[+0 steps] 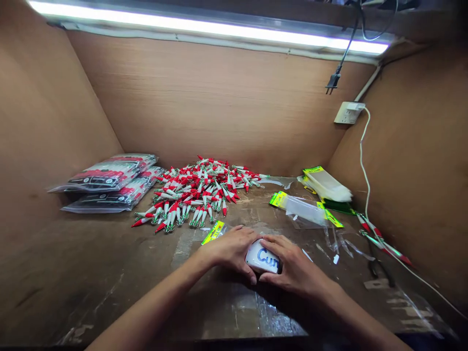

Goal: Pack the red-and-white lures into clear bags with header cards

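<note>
The bench (109, 273) spreads beneath the left hand (237, 248) and the right hand (288, 262). Beyond the left hand lies a heap of red-and-white lures (204, 187); farther to that hand's left, bags (106, 183) are stacked. Clear packets (305, 210) lie beyond and to the right of the right hand. Both hands are clasped on a white object (260, 257) between them, one at each end; whether it touches the bench cannot be told. Good handling probably calls for even pressure from both sides, clear of the yellow card (213, 233) just beyond the left hand.
</note>
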Demonstrator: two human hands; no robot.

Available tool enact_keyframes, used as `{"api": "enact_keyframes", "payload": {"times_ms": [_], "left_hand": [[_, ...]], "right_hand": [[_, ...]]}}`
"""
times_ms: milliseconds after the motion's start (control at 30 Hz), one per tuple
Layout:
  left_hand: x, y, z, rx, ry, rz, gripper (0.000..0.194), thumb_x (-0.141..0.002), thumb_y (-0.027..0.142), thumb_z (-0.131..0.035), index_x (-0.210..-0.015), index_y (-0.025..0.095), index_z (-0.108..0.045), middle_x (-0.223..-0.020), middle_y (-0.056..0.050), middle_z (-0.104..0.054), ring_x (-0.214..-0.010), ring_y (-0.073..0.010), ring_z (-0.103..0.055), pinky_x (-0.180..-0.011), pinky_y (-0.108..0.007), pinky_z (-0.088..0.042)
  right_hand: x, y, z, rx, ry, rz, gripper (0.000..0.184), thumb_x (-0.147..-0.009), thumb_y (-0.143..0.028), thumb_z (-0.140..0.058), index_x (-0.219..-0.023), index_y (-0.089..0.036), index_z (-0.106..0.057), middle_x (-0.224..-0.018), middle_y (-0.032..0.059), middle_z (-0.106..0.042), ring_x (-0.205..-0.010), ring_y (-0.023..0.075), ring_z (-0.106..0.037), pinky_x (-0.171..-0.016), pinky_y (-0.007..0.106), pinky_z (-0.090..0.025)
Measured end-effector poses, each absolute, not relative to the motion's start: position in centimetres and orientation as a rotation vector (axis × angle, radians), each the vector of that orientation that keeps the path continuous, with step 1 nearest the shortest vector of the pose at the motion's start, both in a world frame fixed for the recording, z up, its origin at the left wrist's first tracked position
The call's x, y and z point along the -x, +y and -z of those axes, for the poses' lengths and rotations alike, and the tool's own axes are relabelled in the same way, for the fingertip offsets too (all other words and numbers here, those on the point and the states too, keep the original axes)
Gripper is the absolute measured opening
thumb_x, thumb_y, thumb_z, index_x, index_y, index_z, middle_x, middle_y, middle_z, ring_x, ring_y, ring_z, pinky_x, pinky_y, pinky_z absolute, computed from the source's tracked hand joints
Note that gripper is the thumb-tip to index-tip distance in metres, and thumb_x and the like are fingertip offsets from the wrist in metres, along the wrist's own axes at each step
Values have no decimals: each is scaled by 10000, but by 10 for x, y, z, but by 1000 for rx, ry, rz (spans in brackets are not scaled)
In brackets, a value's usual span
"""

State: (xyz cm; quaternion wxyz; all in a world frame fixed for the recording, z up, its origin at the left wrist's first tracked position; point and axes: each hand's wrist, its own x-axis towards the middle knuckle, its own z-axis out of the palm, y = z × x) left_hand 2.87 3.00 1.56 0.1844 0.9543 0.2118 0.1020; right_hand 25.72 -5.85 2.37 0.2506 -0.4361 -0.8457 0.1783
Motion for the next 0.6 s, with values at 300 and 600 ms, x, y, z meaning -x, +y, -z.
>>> {"api": "enact_keyframes", "payload": {"times_ms": [300,600], "left_hand": [[-40,23,-43,-2382,557,-674,705,-655,465,-801,-1231,167,-526,-1158,-117,-610,-997,-300,-603,-891,-437,-491],[14,40,-89,-1732,303,-946,732,-729,620,-752,-1277,170,-571,-1275,-167,-594,-1265,-386,-492,-1087,-548,-329]], "right_hand": [[-248,-43,-109,940,-2232,-336,971,-779,-603,-744,-1565,-277,-275,-1508,115,-427,-1379,347,-416,-1148,508,-358],[-287,4,-71,1036,-1714,-513,679,-961,-534,-539,-1536,-266,-298,-1401,130,-528,-1193,272,-571,-1042,476,-456]]}}
